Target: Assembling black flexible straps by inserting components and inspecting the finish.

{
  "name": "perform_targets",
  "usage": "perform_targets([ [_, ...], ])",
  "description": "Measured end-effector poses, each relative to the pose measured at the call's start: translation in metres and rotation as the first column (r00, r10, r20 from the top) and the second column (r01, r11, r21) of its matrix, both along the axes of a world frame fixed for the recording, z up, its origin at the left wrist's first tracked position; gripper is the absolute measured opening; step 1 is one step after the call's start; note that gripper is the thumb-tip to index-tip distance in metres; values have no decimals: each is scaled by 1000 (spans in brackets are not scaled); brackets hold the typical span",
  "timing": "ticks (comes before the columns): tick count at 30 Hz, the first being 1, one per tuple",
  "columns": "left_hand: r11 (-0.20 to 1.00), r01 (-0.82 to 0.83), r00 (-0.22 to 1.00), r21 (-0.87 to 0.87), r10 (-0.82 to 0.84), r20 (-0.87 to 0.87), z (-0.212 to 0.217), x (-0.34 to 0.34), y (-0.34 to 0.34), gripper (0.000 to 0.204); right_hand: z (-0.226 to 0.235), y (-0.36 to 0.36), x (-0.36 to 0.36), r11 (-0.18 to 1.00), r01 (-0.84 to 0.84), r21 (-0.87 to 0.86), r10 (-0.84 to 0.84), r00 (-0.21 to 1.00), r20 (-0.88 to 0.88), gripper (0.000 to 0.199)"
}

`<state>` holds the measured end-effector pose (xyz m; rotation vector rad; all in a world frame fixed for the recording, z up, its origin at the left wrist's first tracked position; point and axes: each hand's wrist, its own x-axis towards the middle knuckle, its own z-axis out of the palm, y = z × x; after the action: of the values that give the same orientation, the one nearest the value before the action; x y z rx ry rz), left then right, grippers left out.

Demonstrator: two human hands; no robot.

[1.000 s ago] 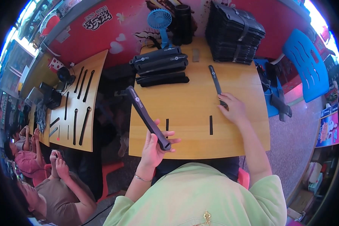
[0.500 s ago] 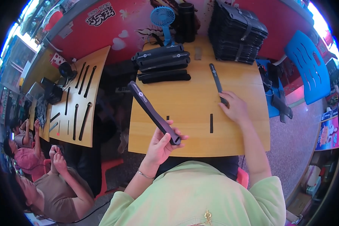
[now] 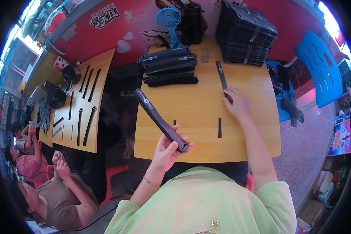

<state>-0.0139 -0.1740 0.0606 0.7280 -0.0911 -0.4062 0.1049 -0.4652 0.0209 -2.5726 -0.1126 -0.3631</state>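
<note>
Strap point(image 3: 156, 114) crosses gripping left hand point(image 3: 165, 154); right hand point(image 3: 238, 104) partly hides another strap point(image 3: 221, 76), hold unclear.

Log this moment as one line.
left hand: holding black strap, raised | right hand: touching near end of second strap | table far side: strap pile, blue fan, black stack
</note>
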Motion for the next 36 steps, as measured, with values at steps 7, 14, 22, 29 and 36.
perform_targets([
  [7,1000,-13,1000,3,13,-17,-5,0,6,49,1,-29,-49,990,132,38,-133,991,21,27],
  [14,999,39,998,24,-38,-49,-1,2,-8,52,-2,-91,-67,961,277,-26,-273,958,88,28],
  [22,999,34,999,-4,-34,-42,3,-1,-21,58,14,-97,-59,976,213,-45,-205,969,137,24],
  [29,997,-56,995,-49,52,-80,-3,3,-30,45,57,23,-102,941,-280,187,260,957,127,26],
  [36,964,-263,964,-19,263,-28,-7,3,-38,33,70,90,-129,893,-340,295,350,936,20,44],
])
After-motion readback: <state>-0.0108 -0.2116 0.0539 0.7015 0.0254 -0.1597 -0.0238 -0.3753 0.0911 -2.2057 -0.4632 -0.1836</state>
